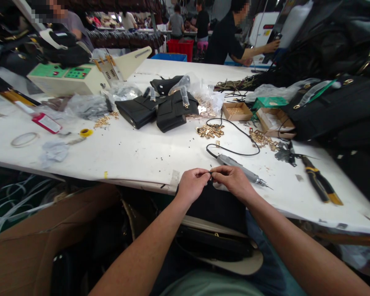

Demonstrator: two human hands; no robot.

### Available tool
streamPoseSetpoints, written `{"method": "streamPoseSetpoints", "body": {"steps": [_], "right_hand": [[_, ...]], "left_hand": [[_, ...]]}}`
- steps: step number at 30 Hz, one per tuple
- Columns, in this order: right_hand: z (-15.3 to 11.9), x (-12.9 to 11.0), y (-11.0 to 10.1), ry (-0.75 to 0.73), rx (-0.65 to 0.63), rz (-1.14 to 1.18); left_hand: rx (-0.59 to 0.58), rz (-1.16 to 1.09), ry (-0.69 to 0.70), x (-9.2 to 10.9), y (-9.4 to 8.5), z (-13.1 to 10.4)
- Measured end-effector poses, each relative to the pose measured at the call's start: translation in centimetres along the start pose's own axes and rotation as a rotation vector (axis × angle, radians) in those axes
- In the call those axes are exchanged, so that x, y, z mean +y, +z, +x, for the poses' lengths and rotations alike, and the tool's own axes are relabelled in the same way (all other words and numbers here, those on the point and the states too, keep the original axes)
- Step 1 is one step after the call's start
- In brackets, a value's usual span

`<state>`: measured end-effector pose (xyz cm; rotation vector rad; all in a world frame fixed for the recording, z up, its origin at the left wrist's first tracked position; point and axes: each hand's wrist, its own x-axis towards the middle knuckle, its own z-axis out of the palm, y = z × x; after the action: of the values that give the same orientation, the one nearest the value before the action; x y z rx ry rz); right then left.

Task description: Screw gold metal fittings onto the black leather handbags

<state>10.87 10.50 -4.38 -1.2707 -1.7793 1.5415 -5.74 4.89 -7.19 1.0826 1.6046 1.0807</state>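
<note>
Fig.: left hand point(193, 183) & right hand point(232, 181) meet fingertip to fingertip, pinching a tiny dark part point(211, 174) at table edge point(142, 181), above black bag point(216, 230) on lap; keep pinch tight, wrists braced, w/ electric driver point(239, 165) lying just behind

Bare forearms, no sleeves; pale green shirt, blue trousers.

Left hand point(193, 184) and right hand point(232, 181) meet, fingertips pinched together.

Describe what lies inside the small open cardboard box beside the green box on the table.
The cardboard box holds a scatter of small gold-coloured metal pieces on its floor. Its near wall hides the front strip of the floor, so anything there cannot be seen.
</note>
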Motion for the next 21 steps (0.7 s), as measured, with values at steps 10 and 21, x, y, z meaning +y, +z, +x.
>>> {"method": "streamPoseSetpoints", "body": {"steps": [10, 21], "right_hand": [[0.4, 1.3, 1.2, -0.034, 0.128, -0.08], [-0.1, 0.8, 1.1, -0.023, 0.063, -0.024]], "left_hand": [[0.056, 0.134, -0.006, 0.0, 0.2, -0.3], [0.025, 0.054, 0.033, -0.6, -0.1, -0.4]]}}
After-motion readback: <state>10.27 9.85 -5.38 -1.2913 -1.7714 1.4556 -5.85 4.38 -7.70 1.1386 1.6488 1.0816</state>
